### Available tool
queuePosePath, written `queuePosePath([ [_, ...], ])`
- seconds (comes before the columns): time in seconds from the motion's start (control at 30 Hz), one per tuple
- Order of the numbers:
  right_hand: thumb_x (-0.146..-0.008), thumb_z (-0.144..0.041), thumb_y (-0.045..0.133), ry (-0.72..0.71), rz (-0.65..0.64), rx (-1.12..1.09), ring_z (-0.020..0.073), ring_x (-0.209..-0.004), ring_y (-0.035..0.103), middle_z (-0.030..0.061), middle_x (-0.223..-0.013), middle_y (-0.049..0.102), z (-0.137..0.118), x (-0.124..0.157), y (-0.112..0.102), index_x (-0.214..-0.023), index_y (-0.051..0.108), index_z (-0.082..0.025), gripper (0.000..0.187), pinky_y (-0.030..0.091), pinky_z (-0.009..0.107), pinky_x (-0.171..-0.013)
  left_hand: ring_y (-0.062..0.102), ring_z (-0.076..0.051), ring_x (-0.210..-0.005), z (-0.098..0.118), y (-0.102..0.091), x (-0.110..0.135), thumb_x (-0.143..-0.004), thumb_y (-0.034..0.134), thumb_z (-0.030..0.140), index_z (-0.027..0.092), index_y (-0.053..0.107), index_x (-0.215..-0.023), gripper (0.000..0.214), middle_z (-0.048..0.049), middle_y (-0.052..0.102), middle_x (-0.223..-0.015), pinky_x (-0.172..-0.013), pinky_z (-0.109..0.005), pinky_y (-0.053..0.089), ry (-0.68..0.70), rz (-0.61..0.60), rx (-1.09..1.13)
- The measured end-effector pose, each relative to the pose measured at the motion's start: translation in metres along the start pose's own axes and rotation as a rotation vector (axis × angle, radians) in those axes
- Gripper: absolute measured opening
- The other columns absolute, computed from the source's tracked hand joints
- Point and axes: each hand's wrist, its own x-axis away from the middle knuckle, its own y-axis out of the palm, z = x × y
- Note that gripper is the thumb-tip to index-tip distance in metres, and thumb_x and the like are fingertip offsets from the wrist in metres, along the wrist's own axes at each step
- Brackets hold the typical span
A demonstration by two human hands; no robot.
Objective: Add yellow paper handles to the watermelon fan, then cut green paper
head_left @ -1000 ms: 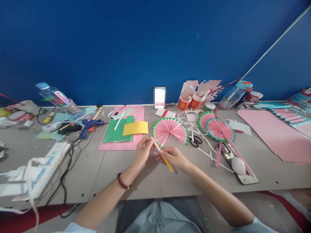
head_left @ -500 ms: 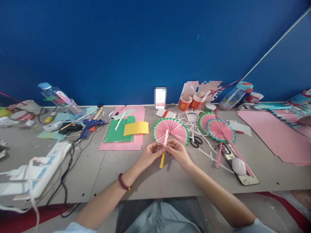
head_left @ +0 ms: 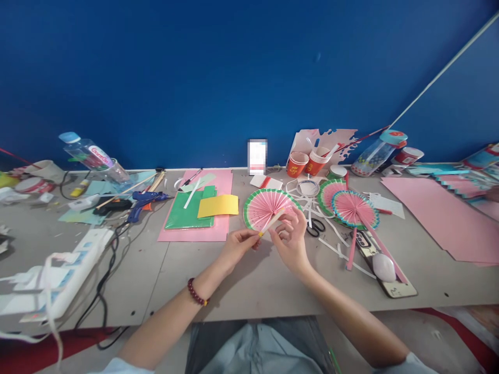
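Observation:
A narrow yellow paper strip (head_left: pixel 272 223) is pinched between both my hands just above the table. My left hand (head_left: pixel 238 245) grips its lower end with closed fingers. My right hand (head_left: pixel 290 240) curls round its upper part, fingers bent. The strip slants up to the right across the lower edge of a pink and green watermelon paper fan (head_left: pixel 268 205) that lies flat on the table (head_left: pixel 241 285) right behind my hands. A dark red bead bracelet (head_left: pixel 196 292) sits on my left wrist.
Two more paper fans (head_left: pixel 349 206) with pink handles lie to the right, near scissors (head_left: pixel 316 226) and a phone (head_left: pixel 384 270). Green and yellow sheets rest on pink paper (head_left: pixel 195 231) at left. Beyond are a blue glue gun (head_left: pixel 146 200), a power strip (head_left: pixel 58 283), red cups (head_left: pixel 307 162) and bottles.
The yellow strip has turned: it slanted down to the right, then stood nearly upright, and now slants up to the right. My right hand moved up from its lower end towards the fan.

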Motion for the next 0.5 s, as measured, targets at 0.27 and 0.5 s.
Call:
queuePosePath([
  [0.27,-0.084,-0.021,0.053,-0.239,-0.184,0.404,0.0141,-0.070,0.058,0.0058,-0.089,0.063,-0.0049,-0.0007,-0.0038,-0.089,0.062,-0.021,0.010,0.048,0.024,-0.056,0.056,-0.011,-0.054,0.0017,0.0029,0.0021,-0.061,0.076,0.034,0.015,0.073,-0.080,0.027,-0.0028,0.067,-0.065,-0.055,-0.025,0.048,0.017,0.025,0.045],
  [0.5,-0.086,-0.020,0.053,-0.405,-0.122,0.566,0.0188,-0.081,0.061,0.0063,-0.090,0.069,-0.0011,-0.0018,-0.0052,-0.091,0.067,-0.022,0.015,0.051,0.031,-0.069,0.062,-0.014,-0.061,0.0006,0.0048,0.0039,-0.059,0.079,0.034,0.015,0.072,-0.080,0.029,-0.0044,0.070,-0.071,-0.057,-0.026,0.051,0.002,0.025,0.062],
])
